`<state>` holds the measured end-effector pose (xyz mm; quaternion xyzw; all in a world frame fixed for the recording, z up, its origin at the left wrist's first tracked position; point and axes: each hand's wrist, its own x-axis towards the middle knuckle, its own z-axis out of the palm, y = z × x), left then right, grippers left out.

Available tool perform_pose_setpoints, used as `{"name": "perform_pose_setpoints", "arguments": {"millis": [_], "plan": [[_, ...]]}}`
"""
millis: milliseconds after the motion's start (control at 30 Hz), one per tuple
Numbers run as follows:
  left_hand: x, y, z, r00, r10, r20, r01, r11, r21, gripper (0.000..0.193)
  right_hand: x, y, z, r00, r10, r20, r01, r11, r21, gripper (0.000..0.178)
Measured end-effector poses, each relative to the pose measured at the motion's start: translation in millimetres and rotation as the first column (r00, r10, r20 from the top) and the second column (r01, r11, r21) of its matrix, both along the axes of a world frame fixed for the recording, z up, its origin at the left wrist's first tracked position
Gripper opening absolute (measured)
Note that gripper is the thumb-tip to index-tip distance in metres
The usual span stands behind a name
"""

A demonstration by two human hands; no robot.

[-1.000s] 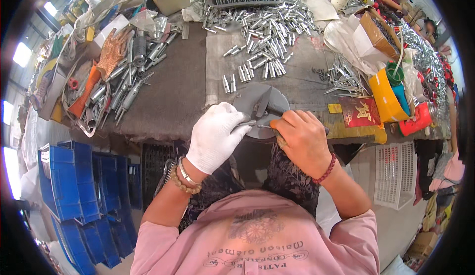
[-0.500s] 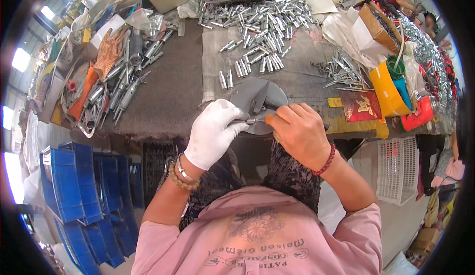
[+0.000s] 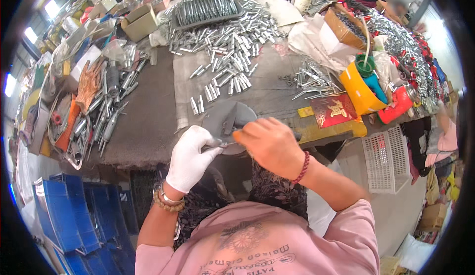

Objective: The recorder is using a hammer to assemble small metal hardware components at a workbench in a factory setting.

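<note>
The left hand point(image 3: 190, 157), in a white cotton glove, is closed around a thin silver metal rod point(image 3: 221, 145) and keeps it level at the near edge of the grey cloth-covered surface point(image 3: 148, 112) — likely so its tip meets the bare right hand point(image 3: 269, 145). That hand is curled shut over the rod's other end, in front of a round grey metal fixture point(image 3: 225, 119). Short silver metal tubes point(image 3: 227, 52) lie heaped further back, within reach.

the worktop point(image 3: 148, 121) wears a grey cloth. on it lie scattered metal tubes point(image 3: 230, 42), a tray of rods point(image 3: 205, 9), loose nails point(image 3: 311, 79), a red packet point(image 3: 335, 111), and what may be a round grey plate point(image 3: 227, 119).
</note>
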<state>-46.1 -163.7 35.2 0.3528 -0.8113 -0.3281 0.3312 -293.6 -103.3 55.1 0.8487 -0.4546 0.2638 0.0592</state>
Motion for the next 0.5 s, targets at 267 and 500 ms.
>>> {"name": "perform_pose_setpoints", "arguments": {"millis": [267, 500], "plan": [[-6, -9, 10, 1.000, 0.001, -0.004, -0.001, 1.000, 0.009, 0.019, -127, -59, -7, 0.830, -0.554, 0.059, 0.552, 0.832, 0.045, 0.023], [9, -2, 7, 1.000, 0.010, 0.005, -0.010, 0.999, -0.034, 0.015, -129, -90, -11, 0.811, -0.505, -0.295, 0.527, 0.850, -0.005, 0.010]]}}
